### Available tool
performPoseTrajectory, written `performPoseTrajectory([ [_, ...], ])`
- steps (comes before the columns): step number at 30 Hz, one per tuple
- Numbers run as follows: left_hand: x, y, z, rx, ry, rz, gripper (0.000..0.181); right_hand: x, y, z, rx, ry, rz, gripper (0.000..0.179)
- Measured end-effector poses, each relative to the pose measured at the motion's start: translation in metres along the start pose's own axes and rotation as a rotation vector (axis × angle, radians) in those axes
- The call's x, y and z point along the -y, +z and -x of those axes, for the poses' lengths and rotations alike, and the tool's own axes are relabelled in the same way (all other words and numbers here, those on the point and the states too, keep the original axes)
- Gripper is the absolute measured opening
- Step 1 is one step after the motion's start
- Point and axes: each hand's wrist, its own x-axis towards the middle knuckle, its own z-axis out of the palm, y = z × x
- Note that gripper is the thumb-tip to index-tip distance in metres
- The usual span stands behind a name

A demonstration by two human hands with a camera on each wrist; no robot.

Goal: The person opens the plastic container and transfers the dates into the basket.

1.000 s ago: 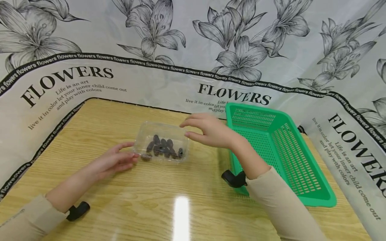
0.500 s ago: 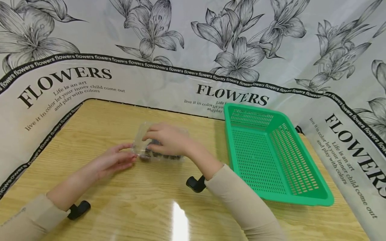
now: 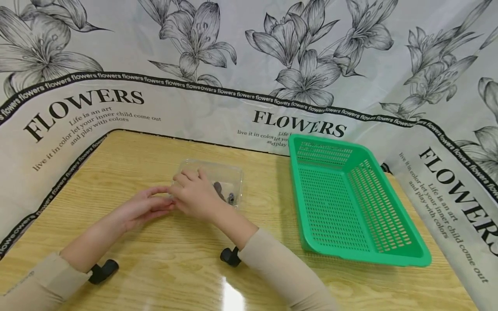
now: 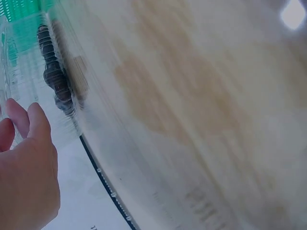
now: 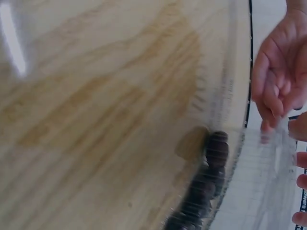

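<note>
A clear plastic box (image 3: 235,175) lies on the wooden table with several dark oval, grape-like fruits (image 3: 218,187) on its bottom. More of these fruits (image 4: 56,79) show through its wall in the left wrist view. Thumb and fingers of the left hand (image 3: 145,209) touch the left end of the box, loosely bent. Over the same end is the right hand (image 3: 196,196), its fingers bent over the rim and covering part of the fruits. Only fingertips of it appear at the edge of the right wrist view; whether they pinch anything is hidden.
To the right stands a green perforated plastic basket (image 3: 336,207), with nothing seen inside. A white curtain (image 3: 218,110) printed with flowers encloses the back and sides of the wooden table (image 3: 167,268). Both wrists carry a black camera mount.
The right hand has come from beside the box's right rim leftward across it to its left end, close to the left hand. The left hand and the box have hardly moved.
</note>
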Motion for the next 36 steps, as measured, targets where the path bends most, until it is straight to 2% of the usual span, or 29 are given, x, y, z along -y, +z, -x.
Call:
performPoseTrajectory([
  [7, 0.001, -0.003, 0.0, -0.025, 0.015, -0.056, 0.058, 0.008, 0.014, -0.003, -0.079, -0.025, 0.029, 0.018],
  [14, 0.002, -0.001, 0.0, -0.069, 0.056, -0.017, 0.015, 0.01, 0.016, -0.003, -0.091, -0.022, -0.001, 0.021],
  [21, 0.003, 0.005, 0.002, -0.117, 0.063, -0.045, 0.016, 0.01, 0.022, -0.001, -0.216, -0.075, -0.008, 0.022],
  [26, 0.003, 0.009, 0.002, -0.129, 0.058, -0.067, 0.019, 0.012, 0.026, -0.001, -0.284, -0.081, -0.006, 0.026],
  [31, 0.004, 0.01, 0.001, -0.132, 0.061, -0.093, 0.027, 0.015, 0.03, -0.001, -0.296, -0.066, 0.095, 0.019],
  [36, 0.006, 0.012, 0.0, -0.167, 0.069, -0.091, 0.027, 0.021, 0.03, -0.001, -0.248, -0.007, 0.194, 0.014],
])
